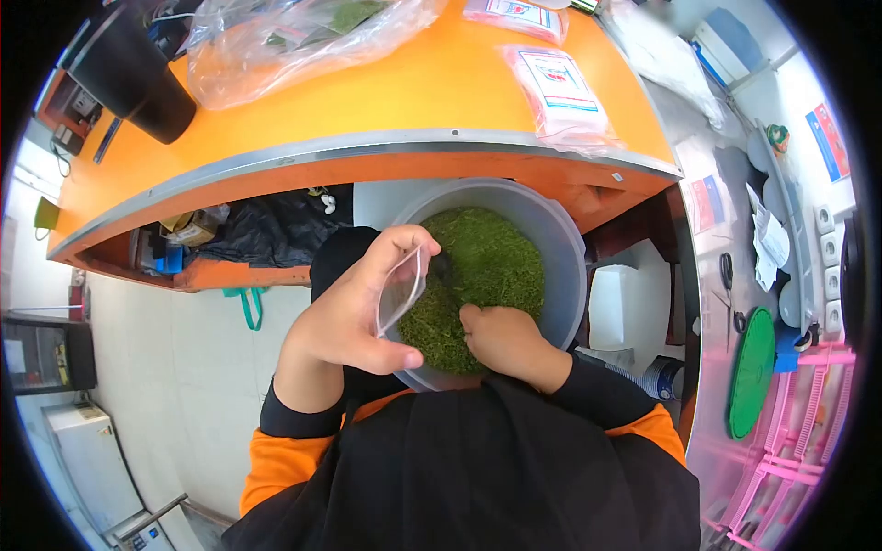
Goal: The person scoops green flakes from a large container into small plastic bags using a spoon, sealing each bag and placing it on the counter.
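My left hand (354,308) grips a small clear plastic bag (402,292) by its edges, with the mouth spread between thumb and fingers. It hangs over the left side of a large translucent tub (568,275). Loose green shredded material, like dried herb or moss (496,243), fills the lower part of this tub. Inside the tub, my right hand (510,342) is closed low over the green material. From its fingers a dark scoop-like tool (446,273) seems to extend toward the bag; its exact shape is hard to make out.
Beyond the tub is an orange counter (404,92) with a metal edge. It carries a black tumbler (133,73), a large clear bag (303,46) and pink-and-white packets (559,92). On the right side lie scissors (728,285), a green round lid (751,375) and pink racks (790,450).
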Action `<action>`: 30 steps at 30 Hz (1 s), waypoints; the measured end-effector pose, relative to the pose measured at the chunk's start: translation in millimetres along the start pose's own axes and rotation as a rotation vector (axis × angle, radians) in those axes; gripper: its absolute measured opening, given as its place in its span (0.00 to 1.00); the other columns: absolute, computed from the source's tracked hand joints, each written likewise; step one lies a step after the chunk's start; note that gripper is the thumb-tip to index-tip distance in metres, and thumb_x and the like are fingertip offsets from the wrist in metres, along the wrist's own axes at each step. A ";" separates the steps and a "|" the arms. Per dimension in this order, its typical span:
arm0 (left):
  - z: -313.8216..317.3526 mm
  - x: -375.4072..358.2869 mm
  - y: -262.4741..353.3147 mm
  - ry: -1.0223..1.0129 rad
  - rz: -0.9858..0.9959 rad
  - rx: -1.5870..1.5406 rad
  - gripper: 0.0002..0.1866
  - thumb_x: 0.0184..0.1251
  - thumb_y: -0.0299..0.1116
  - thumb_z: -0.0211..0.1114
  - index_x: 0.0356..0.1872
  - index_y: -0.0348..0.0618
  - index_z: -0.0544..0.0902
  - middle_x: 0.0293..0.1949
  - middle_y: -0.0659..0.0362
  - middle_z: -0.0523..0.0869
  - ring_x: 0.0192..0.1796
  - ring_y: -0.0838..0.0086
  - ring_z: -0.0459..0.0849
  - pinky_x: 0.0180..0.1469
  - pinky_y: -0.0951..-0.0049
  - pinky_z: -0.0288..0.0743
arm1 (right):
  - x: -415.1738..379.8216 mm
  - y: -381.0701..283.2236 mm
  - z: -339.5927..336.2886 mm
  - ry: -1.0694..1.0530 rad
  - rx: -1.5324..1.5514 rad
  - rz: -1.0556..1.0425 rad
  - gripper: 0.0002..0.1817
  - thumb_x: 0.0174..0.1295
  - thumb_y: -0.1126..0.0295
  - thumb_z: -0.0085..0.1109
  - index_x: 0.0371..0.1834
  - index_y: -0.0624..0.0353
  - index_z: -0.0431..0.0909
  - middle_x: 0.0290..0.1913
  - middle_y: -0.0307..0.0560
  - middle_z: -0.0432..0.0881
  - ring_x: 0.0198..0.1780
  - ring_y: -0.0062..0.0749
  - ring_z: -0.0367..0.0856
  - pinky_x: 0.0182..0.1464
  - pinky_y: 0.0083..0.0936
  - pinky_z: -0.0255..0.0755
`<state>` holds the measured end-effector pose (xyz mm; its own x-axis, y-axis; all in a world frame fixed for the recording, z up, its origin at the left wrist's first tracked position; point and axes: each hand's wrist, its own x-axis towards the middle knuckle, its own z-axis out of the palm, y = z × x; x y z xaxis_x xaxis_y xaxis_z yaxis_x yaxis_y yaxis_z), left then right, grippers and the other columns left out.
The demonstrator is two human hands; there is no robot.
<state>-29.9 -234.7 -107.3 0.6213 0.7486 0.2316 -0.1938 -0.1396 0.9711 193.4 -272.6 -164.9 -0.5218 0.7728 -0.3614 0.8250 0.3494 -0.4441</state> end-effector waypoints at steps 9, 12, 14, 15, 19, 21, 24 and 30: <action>6.8 -0.6 -3.5 0.198 0.159 0.218 0.43 0.38 0.32 0.76 0.60 0.41 0.62 0.54 0.56 0.68 0.59 0.70 0.66 0.62 0.70 0.58 | 25.2 19.6 -30.7 0.297 -0.301 0.043 0.16 0.52 0.72 0.50 0.45 0.58 0.76 0.35 0.54 0.81 0.37 0.49 0.81 0.37 0.41 0.75; 11.0 3.0 -4.6 0.322 0.220 0.246 0.46 0.39 0.34 0.77 0.63 0.40 0.61 0.55 0.55 0.68 0.60 0.69 0.67 0.62 0.69 0.59 | 17.1 17.5 -24.4 0.107 -0.240 -0.003 0.10 0.55 0.68 0.50 0.30 0.61 0.80 0.30 0.54 0.82 0.34 0.50 0.82 0.36 0.42 0.75; 16.4 -0.3 -6.1 0.437 0.203 0.189 0.48 0.39 0.34 0.78 0.65 0.40 0.60 0.55 0.54 0.69 0.59 0.69 0.67 0.62 0.68 0.59 | 1.5 13.2 -25.0 0.088 -0.164 0.002 0.11 0.56 0.65 0.51 0.27 0.59 0.81 0.28 0.54 0.82 0.34 0.50 0.82 0.36 0.42 0.75; 16.8 0.2 -8.2 0.437 0.226 0.190 0.48 0.39 0.34 0.78 0.65 0.40 0.60 0.55 0.54 0.69 0.59 0.69 0.67 0.62 0.68 0.59 | -5.3 12.8 -28.9 0.076 -0.126 0.004 0.12 0.56 0.64 0.51 0.25 0.58 0.81 0.28 0.53 0.82 0.33 0.50 0.81 0.36 0.42 0.75; 20.3 5.9 -14.4 0.405 0.259 0.176 0.50 0.40 0.32 0.78 0.66 0.40 0.57 0.54 0.54 0.69 0.59 0.69 0.67 0.62 0.67 0.59 | -29.3 15.5 -60.2 0.177 -0.003 0.038 0.12 0.56 0.63 0.51 0.29 0.57 0.82 0.27 0.52 0.81 0.33 0.50 0.80 0.36 0.40 0.75; 24.9 11.0 -14.3 0.388 0.230 0.147 0.50 0.41 0.32 0.78 0.66 0.41 0.56 0.54 0.54 0.70 0.59 0.69 0.67 0.62 0.67 0.59 | -41.4 16.0 -76.5 0.279 0.072 0.085 0.12 0.55 0.63 0.52 0.30 0.56 0.83 0.27 0.52 0.81 0.33 0.50 0.80 0.36 0.40 0.74; 29.3 17.4 -12.4 0.360 0.151 0.162 0.48 0.42 0.32 0.78 0.65 0.42 0.57 0.53 0.54 0.70 0.59 0.69 0.68 0.62 0.67 0.60 | -55.4 16.3 -87.0 0.379 0.102 0.174 0.12 0.55 0.63 0.53 0.30 0.57 0.83 0.28 0.53 0.81 0.33 0.50 0.80 0.37 0.39 0.74; 32.6 30.1 -22.2 0.271 0.029 0.423 0.36 0.41 0.35 0.78 0.53 0.40 0.69 0.51 0.53 0.72 0.57 0.64 0.71 0.59 0.68 0.65 | -70.1 28.2 -93.4 0.448 0.255 0.209 0.10 0.56 0.71 0.56 0.32 0.67 0.81 0.21 0.48 0.80 0.26 0.32 0.82 0.29 0.25 0.71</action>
<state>17.9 -230.2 -120.0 0.3898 0.8739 0.2903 0.1513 -0.3718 0.9159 273.5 -267.5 -75.5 -0.1630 0.9811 -0.1041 0.7933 0.0676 -0.6051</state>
